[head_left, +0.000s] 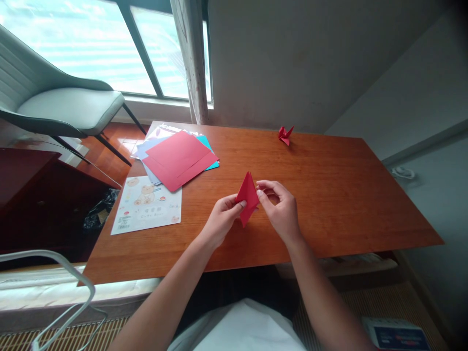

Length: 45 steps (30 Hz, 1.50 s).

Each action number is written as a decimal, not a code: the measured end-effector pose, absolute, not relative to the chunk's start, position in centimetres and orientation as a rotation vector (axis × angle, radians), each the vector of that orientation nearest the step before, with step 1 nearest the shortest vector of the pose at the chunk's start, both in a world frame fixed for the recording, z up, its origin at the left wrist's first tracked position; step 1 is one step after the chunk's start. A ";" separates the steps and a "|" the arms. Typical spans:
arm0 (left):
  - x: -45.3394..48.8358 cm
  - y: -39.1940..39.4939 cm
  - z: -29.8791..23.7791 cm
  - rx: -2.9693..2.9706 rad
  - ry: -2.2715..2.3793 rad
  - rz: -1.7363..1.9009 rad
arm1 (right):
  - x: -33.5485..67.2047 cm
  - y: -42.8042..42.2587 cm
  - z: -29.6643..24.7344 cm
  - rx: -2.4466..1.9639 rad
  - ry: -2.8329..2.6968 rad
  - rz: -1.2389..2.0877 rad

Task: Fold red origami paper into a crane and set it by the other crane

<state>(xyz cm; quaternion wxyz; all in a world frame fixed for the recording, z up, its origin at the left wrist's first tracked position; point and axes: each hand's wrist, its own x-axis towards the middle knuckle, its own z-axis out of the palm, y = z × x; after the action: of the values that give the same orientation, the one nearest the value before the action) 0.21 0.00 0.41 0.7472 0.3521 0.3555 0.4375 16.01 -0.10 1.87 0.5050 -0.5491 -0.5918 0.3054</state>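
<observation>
Red diamond-shaped paper (248,191), only part-folded, is pinched by the left hand (224,217); at its right edge, gripping by the right hand (281,207) is unclear.

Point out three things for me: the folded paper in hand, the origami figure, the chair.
Folded paper (250,196): head view, middle of its facing side.
Origami figure (284,135): head view, its body.
Chair (71,108): head view, its seat.

Nothing legible — the lettering (152,211) on the bear-printed sheet (146,222) seems too small to read.
</observation>
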 end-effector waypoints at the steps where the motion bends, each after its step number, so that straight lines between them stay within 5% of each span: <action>1: 0.1 0.0 0.4 0.757 0.755 0.930 | 16.1 0.2 2.1 -1.316 -1.454 0.753; 9: -0.2 0.0 -0.1 0.732 0.718 0.883 | 16.4 1.8 2.8 -1.303 -1.514 0.936; 45: -0.3 0.3 0.9 0.463 0.711 0.969 | 16.3 -2.0 0.8 -1.068 -1.895 0.476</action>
<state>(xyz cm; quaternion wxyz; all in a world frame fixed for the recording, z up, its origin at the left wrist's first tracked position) -0.28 0.33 0.91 0.7996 0.2160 0.3313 0.4518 16.27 -1.95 0.81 0.4417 -0.4302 -0.7636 0.1917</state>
